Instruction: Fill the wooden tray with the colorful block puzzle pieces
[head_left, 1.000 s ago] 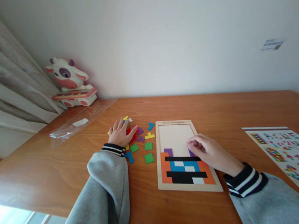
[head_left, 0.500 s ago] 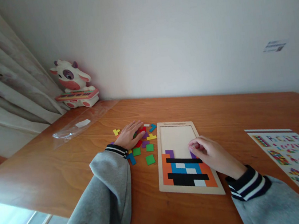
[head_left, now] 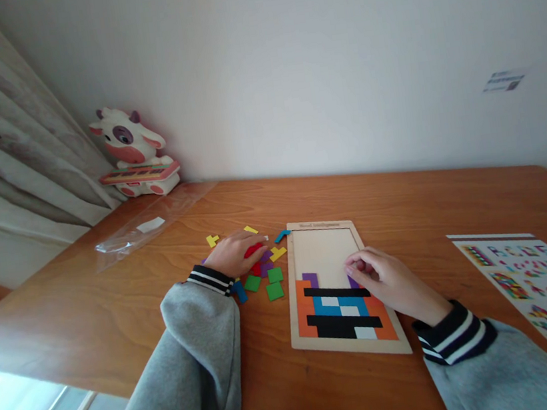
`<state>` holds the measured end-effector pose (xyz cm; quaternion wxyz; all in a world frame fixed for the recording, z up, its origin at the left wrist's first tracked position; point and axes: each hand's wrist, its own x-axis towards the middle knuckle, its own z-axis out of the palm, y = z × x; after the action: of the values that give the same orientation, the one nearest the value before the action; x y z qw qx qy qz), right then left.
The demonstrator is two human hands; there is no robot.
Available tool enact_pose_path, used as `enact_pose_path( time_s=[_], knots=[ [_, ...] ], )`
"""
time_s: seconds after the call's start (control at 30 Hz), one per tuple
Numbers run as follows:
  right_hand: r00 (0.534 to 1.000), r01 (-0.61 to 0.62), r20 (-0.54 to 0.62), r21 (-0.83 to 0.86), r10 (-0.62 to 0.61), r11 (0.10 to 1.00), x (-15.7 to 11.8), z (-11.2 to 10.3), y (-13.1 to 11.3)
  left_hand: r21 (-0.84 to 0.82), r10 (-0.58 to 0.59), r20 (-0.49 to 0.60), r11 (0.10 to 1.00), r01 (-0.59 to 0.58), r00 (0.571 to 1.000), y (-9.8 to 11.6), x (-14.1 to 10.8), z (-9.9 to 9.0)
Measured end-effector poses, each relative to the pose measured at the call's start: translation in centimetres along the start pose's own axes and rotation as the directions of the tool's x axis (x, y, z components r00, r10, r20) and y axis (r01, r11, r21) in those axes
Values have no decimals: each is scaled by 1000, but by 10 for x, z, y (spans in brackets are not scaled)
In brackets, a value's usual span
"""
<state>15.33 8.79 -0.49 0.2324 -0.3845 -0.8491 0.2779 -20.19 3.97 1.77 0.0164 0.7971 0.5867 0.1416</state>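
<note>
My left hand (head_left: 233,253) lies palm down over a loose pile of flat coloured puzzle pieces, its fingers stretched out. Under and around it are red pieces (head_left: 254,250), a yellow piece (head_left: 278,253), a blue piece (head_left: 282,235) and green squares (head_left: 275,291). My right hand (head_left: 376,275) is closed in a pinch above the right side of a wooden puzzle board (head_left: 326,245). Just below its fingertips shows a purple piece (head_left: 353,282); whatever the pinch holds is hidden. Orange, black, blue and white pieces fill the board's near half, with another purple piece (head_left: 310,279) on the left.
A printed pattern sheet (head_left: 530,279) lies on the wooden table at right. At the back left stands a cow toy with a keyboard (head_left: 141,172), a clear plastic bag (head_left: 122,244) before it. A curtain (head_left: 6,132) hangs at the left, against the wall.
My left hand has shifted slightly, and loose pieces around it have slid and turned; a yellow one now shows beyond the fingers. The blue piece now touches the board's edge. My right hand stays put.
</note>
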Motion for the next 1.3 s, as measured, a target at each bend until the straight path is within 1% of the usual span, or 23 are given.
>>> enact_pose_path(
  time_s=[0.03,0.07,0.1,0.13,0.17,0.2,0.23,0.27,0.3,0.37,0.4,0.43,0.5,0.63,0.77,0.87,0.97,1.03,1.07,1.13,1.2,1.3],
  knots=[
    [1000,1,2,1,-1,1000,0,0,0,54,-64,-23,996,65,998,-3,-3,-2],
    [1000,1,3,2,-1,1000,0,0,0,113,-153,-52,981,158,987,-5,-7,-3],
    [1000,1,4,3,-1,1000,0,0,0,168,-262,-82,947,273,961,-8,-11,-3],
    [1000,2,4,3,-2,1000,0,0,0,211,-385,-112,892,400,916,-11,-15,-2],
    [1000,3,3,3,-3,1000,0,0,1,239,-497,-127,825,513,858,-15,-19,-1],
    [1000,4,2,1,-4,1000,0,0,1,253,-583,-123,764,593,803,-18,-21,2],
    [1000,5,-1,-1,-5,1000,0,0,0,256,-629,-103,732,631,771,-20,-23,4],
    [1000,8,-2,-3,-8,1000,0,0,0,249,-633,-73,736,629,770,-23,-24,7],
    [1000,11,-6,-4,-11,1000,0,0,0,230,-598,-39,774,590,800,-25,-24,10],
    [1000,15,-9,-9,-15,1000,1,0,-1,161,-455,9,880,447,891,-26,-22,14],
    [1000,16,-9,-11,-16,1000,1,-1,-1,124,-381,18,918,376,925,-25,-20,15],
    [1000,15,-7,-12,-15,1000,1,-1,-1,91,-319,23,945,315,948,-23,-18,15],
    [1000,11,-6,-13,-11,1000,1,-1,-2,55,-243,27,969,241,970,-19,-14,14],
    [1000,10,-10,-8,-10,1000,1,-2,-3,47,-179,29,983,178,983,-13,-12,10],
    [1000,10,-5,-13,-10,1000,0,-2,-3,35,-145,36,989,144,989,-15,-12,6],
    [1000,16,-10,-18,-16,1000,0,-1,-3,31,-83,5,996,82,997,-12,-10,4],
    [1000,16,-6,-15,-16,1000,0,-1,-2,-22,45,-47,999,-46,998,3,-4,6],
    [1000,16,-5,-15,-16,1000,0,-1,-2,-72,131,-48,988,-135,990,17,1,11],
    [1000,17,-5,-16,-17,1000,0,-1,-2,-83,160,-27,983,-162,987,23,3,15],
    [1000,20,-6,-16,-20,1000,1,-2,-3,-80,170,22,983,-168,985,32,5,23],
    [1000,19,-9,-17,-19,1000,1,-1,-2,-53,148,57,988,-145,987,35,6,29],
    [1000,9,-5,-16,-9,1000,0,-1,-2,-15,138,37,990,-138,990,31,6,32]
  ],
)
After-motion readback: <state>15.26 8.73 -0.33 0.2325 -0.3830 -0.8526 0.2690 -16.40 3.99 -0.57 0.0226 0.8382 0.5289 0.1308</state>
